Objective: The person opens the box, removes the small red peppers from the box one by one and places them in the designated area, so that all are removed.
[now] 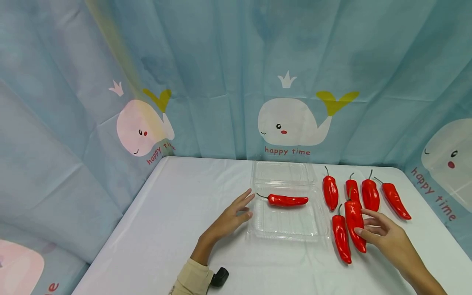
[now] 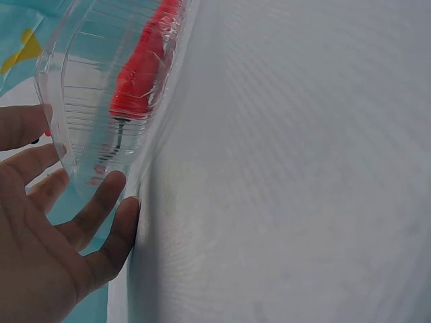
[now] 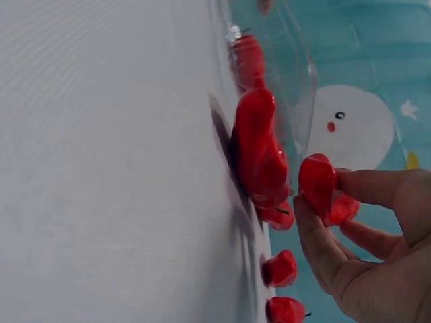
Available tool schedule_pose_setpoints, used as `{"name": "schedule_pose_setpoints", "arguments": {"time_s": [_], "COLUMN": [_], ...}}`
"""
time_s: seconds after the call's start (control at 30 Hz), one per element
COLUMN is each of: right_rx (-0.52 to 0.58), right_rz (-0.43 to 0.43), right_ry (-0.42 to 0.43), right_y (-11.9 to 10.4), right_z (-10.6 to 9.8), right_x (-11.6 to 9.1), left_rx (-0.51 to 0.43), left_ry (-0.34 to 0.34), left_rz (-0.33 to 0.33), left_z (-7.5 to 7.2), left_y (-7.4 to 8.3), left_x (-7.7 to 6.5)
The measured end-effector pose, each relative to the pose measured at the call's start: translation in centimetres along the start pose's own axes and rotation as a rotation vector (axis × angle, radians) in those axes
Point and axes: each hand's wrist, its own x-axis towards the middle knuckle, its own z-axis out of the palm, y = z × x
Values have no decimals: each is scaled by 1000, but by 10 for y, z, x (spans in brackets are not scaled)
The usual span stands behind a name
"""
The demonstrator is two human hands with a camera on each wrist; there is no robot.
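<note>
A clear plastic clamshell box (image 1: 287, 225) lies with its lid folded back, and one red chili pepper (image 1: 287, 200) rests inside it, stem to the left. My left hand (image 1: 230, 217) is at the box's left edge, its fingers loosely spread by the rim; the left wrist view shows the fingertips (image 2: 111, 182) close to the clear wall. To the right of the box, my right hand (image 1: 383, 233) pinches a red chili pepper (image 1: 355, 225) between thumb and fingers. In the right wrist view this pepper (image 3: 316, 178) is held off the table.
Several more red chili peppers lie right of the box, one (image 1: 341, 239) close beside the held one and another (image 1: 395, 200) farthest right. A white cloth (image 1: 177, 213) covers the table. Blue curtains (image 1: 221, 82) with whale prints hang behind and at the sides.
</note>
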Motion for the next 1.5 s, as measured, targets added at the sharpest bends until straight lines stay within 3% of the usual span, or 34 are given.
{"name": "schedule_pose_setpoints", "arguments": {"time_s": [0.57,1.5], "right_rx": [-18,-119], "right_rz": [103,130], "right_ry": [-66,-121], "right_y": [20,27], "right_z": [2,1], "right_x": [2,-3], "left_rx": [26,6], "left_ry": [12,8], "left_rz": [-17,-4], "left_z": [1,0], "left_y": [1,0], "left_x": [-1,0]}}
